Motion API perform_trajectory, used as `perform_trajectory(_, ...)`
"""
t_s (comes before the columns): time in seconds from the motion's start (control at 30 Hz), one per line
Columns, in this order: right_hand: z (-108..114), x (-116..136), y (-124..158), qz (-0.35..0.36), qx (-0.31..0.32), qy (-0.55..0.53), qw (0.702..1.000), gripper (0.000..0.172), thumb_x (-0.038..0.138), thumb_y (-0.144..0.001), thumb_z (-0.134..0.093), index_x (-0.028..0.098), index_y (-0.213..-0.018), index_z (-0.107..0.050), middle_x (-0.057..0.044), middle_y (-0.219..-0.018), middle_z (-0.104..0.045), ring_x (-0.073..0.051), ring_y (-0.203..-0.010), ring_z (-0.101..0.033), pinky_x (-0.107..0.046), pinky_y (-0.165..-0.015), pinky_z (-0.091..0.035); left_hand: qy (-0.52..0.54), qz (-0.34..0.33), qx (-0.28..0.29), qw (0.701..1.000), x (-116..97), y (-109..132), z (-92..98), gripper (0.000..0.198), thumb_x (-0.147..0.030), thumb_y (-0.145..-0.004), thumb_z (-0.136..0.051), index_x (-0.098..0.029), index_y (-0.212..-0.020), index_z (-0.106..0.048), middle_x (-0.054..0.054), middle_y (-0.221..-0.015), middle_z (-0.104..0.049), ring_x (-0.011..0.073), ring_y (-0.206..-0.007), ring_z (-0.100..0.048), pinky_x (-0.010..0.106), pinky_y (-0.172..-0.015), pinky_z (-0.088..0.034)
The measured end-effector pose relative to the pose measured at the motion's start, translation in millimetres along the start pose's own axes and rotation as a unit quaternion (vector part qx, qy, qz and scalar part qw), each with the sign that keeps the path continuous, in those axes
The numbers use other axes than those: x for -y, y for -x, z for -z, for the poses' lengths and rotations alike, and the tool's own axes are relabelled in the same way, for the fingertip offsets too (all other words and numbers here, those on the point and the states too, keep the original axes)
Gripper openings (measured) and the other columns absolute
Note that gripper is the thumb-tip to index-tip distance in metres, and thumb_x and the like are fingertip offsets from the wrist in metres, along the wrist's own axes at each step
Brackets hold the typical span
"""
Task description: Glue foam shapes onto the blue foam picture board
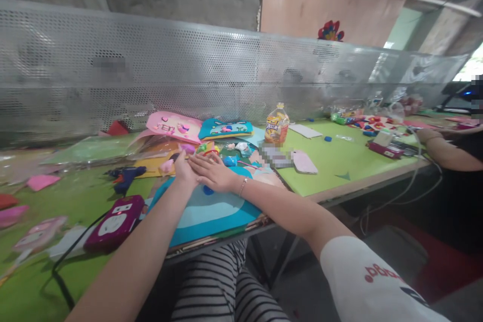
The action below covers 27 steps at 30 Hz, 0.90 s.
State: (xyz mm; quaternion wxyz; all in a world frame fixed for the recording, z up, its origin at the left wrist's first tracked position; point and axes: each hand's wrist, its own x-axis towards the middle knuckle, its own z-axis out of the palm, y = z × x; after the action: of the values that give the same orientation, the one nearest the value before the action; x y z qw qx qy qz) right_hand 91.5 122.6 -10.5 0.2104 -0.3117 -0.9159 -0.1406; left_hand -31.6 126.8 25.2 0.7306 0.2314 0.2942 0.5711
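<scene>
My left hand (184,167) is turned palm up over the blue card, its thumb stretched out. Across its palm lies my right hand (216,171), flat with the fingers extended; whether anything sits between the palms is hidden. Under both hands is a blue card (222,214) with a light-blue middle, and a small dark-blue piece (208,190) lies on it beside my right hand. Just beyond my fingers are a purple lump (187,148), a pink lump (166,166) and a bright-blue lump (230,161), apparently modelling clay.
A glue gun (126,177) and a magenta device (115,224) with a cable lie left. Decorated pink (175,128) and blue (225,130) pieces rest behind. A bottle (277,126) and a pale phone-shaped object (305,162) stand right, near a co-worker's arm (443,148).
</scene>
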Motion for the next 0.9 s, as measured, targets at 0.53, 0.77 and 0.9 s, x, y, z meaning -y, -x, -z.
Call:
perform_trajectory(0.53, 6.4, 4.4, 0.5, -0.021, -0.014, -0.074, 0.997, 0.051, 0.041, -0.096, -0.020, 0.023, -0.143, -0.028, -0.004, -0.151, -0.025, -0.021, -0.139, -0.016, -0.048, -0.110, -0.006, 0.085, -0.048, 0.038, 0.994, 0.7, 0.7, 1.9, 0.069, -0.063, -0.084, -0.018, -0.008, -0.106, -0.055, 0.018, -0.092, -0.065, 0.0289, -0.092, -0.064, 0.047, -0.084, -0.048)
perform_trajectory(0.77, 8.7, -4.9, 3.2, -0.022, -0.093, -0.061, 0.994, 0.046, 0.037, -0.095, -0.023, 0.029, -0.137, -0.039, -0.001, -0.148, -0.030, -0.022, -0.136, -0.024, -0.045, -0.109, -0.013, 0.115, -0.063, 0.110, 0.985, -2.0, 2.1, 6.2, 0.073, -0.069, -0.080, -0.014, -0.015, -0.103, -0.056, 0.018, -0.104, -0.064, 0.0295, -0.100, -0.060, 0.045, -0.081, -0.048)
perform_trajectory(0.9, 7.1, 0.4, 2.8, -0.088, -0.120, 0.005, 0.989, 0.049, 0.037, -0.094, -0.026, 0.026, -0.142, -0.032, -0.004, -0.150, -0.027, -0.024, -0.137, -0.020, -0.047, -0.109, -0.011, 0.092, -0.049, 0.148, 0.984, -2.1, 5.5, 5.5, 0.076, -0.071, -0.079, -0.012, -0.017, -0.108, -0.057, 0.016, -0.109, -0.063, 0.0288, -0.102, -0.059, 0.044, -0.082, -0.048)
